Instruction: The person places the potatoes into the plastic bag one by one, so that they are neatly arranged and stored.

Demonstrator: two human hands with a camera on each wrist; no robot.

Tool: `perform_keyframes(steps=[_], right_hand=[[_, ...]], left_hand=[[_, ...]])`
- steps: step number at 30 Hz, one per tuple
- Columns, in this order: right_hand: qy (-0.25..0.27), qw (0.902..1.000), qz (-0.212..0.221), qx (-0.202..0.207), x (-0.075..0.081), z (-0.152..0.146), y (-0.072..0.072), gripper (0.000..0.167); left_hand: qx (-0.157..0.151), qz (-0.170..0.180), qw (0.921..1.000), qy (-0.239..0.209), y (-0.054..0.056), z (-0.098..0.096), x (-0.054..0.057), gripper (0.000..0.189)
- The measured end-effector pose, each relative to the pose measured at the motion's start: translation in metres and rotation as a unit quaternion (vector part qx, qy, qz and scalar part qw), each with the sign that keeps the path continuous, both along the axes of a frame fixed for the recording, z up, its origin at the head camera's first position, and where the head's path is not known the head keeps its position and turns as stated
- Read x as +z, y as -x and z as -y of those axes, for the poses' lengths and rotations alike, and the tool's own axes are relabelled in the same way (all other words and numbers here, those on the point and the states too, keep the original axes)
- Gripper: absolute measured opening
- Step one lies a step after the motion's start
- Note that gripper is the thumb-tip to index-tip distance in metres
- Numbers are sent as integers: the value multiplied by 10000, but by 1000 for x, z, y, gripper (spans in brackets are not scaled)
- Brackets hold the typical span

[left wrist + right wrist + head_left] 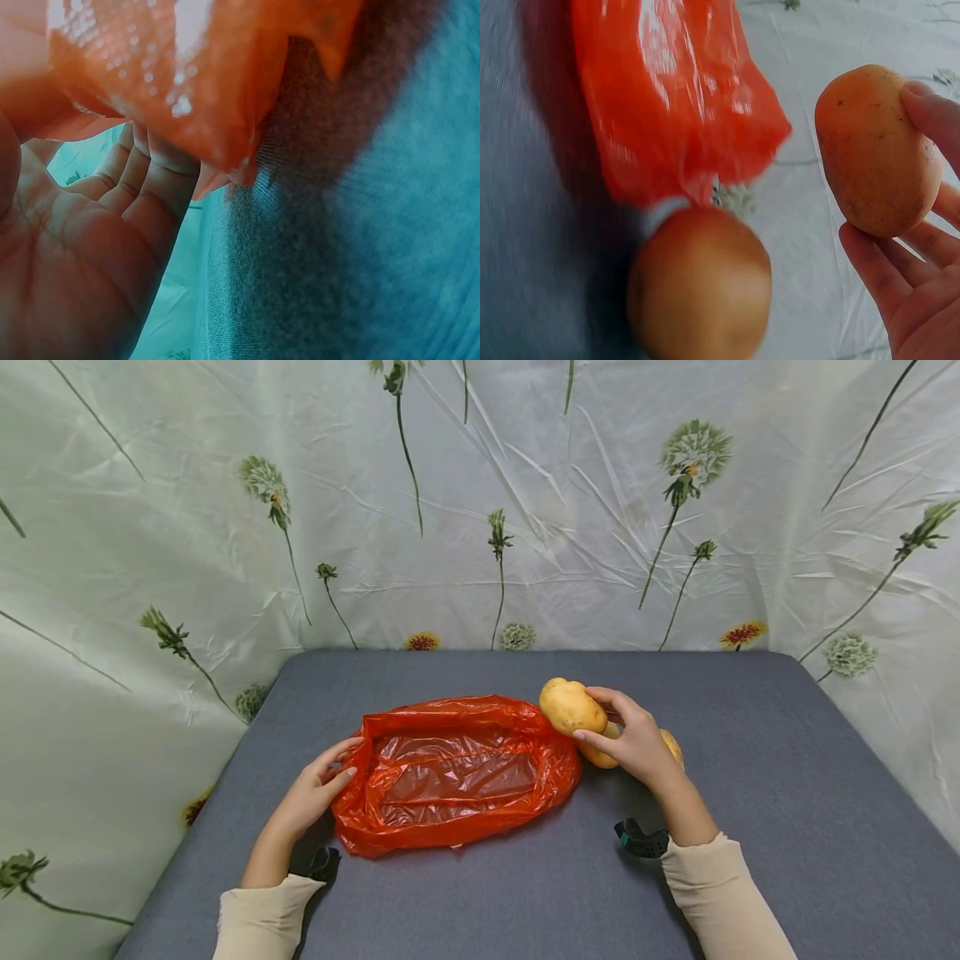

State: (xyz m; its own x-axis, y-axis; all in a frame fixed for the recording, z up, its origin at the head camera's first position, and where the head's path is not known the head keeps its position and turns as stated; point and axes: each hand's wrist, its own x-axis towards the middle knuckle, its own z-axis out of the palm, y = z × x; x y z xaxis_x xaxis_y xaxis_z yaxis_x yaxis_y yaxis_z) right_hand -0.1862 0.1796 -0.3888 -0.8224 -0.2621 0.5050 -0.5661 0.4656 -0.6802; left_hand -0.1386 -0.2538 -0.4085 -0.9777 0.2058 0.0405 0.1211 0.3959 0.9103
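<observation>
A red plastic bag point(457, 843) lies on the table with its wide mouth facing up, and its see-through inside shows. My left hand point(313, 793) grips the bag's left edge; in the left wrist view the fingers point(161, 176) pass partly behind the film, which hides their tips. Above the bag's right end my right hand point(633, 739) holds a potato point(572, 706) between thumb and fingers. Underneath that hand a second potato point(600, 755) sits against the bag, partly covered. Another potato point(672, 747) shows just past the right wrist.
The table point(480, 910) has a grey cloth surface. Behind it and along both sides hangs a pale curtain point(465, 560) printed with flowers. A dark wrist strap point(641, 841) is worn on the right arm, and another point(324, 865) on the left.
</observation>
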Motion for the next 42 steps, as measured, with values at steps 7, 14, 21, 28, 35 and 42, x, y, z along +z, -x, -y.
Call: perform_keyframes(steps=[7,14,21,28,35,42], right_hand=[[180,9992,113,346,-6,22,3,57],[149,9978,303,569,-10,41,2,57],[146,9956,419,824,8,66,-15,54],[6,9949,617,802,-18,79,-4,57],[-47,9932,565,1021,-37,92,1,58],[-288,9908,481,1231,-43,107,1,56]], left_hand=[[-4,15,10000,-10,0,0,-1,43],[28,10,10000,48,0,0,1,43],[52,-8,9999,113,-1,0,1,43],[41,1,9999,127,-1,-1,1,43],[-75,-52,10000,21,0,0,1,43],[-104,-37,9999,11,0,0,1,42]])
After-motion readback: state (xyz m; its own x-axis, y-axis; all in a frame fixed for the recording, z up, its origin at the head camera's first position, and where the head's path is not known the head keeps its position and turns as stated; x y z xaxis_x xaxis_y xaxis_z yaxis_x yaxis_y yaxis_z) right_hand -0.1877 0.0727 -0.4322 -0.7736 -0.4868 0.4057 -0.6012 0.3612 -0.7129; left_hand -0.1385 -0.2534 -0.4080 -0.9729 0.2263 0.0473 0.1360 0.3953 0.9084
